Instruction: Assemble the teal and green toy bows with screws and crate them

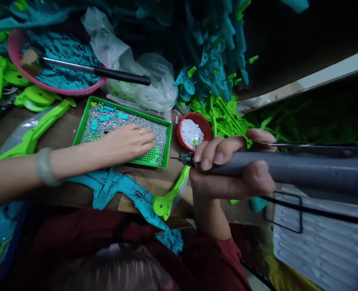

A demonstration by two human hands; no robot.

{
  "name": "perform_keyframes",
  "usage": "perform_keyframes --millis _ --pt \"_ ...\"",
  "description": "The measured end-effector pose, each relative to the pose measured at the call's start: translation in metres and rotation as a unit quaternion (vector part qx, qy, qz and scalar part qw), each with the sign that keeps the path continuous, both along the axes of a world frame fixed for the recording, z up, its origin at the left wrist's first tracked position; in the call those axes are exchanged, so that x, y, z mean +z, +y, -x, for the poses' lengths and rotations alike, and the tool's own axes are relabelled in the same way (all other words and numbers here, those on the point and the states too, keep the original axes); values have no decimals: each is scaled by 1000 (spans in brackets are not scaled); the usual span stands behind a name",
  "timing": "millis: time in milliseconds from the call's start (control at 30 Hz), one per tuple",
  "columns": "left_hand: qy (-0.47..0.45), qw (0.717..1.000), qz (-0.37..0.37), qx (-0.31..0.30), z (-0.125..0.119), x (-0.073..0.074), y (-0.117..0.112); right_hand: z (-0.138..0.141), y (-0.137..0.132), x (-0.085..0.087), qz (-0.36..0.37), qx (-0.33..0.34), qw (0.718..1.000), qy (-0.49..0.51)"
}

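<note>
Screwdriver (318, 173) sits clamped in your right hand (233, 169), long axis running sideways, bit (175, 158) pointing left toward the green tray (168, 145). On your side of the tray lies the blue plastic piece (106, 188). Your left hand (132, 141), the nearer one to the screws (161, 131), lies bent over them inside the tray, apart from the right, though whether it pinches any I cannot tell; beyond the bit stands the red basket (207, 127).

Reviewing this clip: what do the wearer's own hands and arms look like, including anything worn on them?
Both hands are gloveless. The left hand has a thin ring on one finger, with a pale, rounded bangle around that wrist. The right hand shows no jewellery; that arm's sleeve is dark red.
</note>
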State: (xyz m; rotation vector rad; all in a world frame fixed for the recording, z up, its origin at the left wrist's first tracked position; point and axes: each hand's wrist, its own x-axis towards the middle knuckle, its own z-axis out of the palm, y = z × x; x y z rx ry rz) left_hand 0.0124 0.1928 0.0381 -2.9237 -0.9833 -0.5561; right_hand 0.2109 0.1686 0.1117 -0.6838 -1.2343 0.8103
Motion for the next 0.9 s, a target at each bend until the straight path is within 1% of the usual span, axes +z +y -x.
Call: perform_keyframes --millis 67,100,167,233,333,433,500,533,600,667,700,733,767,833,867,900 --pt "61 992 -4 -107 -20 -3 16 -6 -2 2 15 -25 1000 -1" --pt "84 986 -5 -147 -29 -5 23 -9 -4 2 20 -31 999 0" --pt "94 980 -4 -178 -43 -10 34 -17 -8 1 22 -26 999 5" --pt "83 981 -3 -175 -49 -16 41 -25 -13 0 22 -15 1000 10" --pt "45 985 -2 -164 -48 -25 44 -32 -15 -2 32 -16 999 -4" --pt "15 985 -3 -170 -47 -30 43 -26 -11 -9 34 -32 999 -9" --pt "25 988 -10 -155 -47 -25 45 -17 -6 -19 34 -25 999 7" --pt "32 990 -14 -134 -47 -20 46 -12 -3 -26 36 -13 999 13" --pt "23 997 -12 -68 -42 -3 43 -2 2 -43 39 14 999 17" --pt "-14 1000 5 -7 -30 19 28 3 5 -61 42 35 998 11" --pt "-38 999 14 8 -22 30 15 4 6 -69 47 45 998 8" --pt "-62 998 23 11 -14 40 -2 5 7 -75 54 52 997 6" --pt "-87 996 27 2 -5 47 -22 4 8 -80 65 59 996 4" --pt "-120 991 43 -43 7 54 -68 3 8 -86 86 67 994 -6" --pt "-124 989 51 -56 10 53 -90 2 8 -87 95 63 993 -13" --pt "-119 988 81 -52 12 50 -112 1 7 -88 104 58 993 -22"
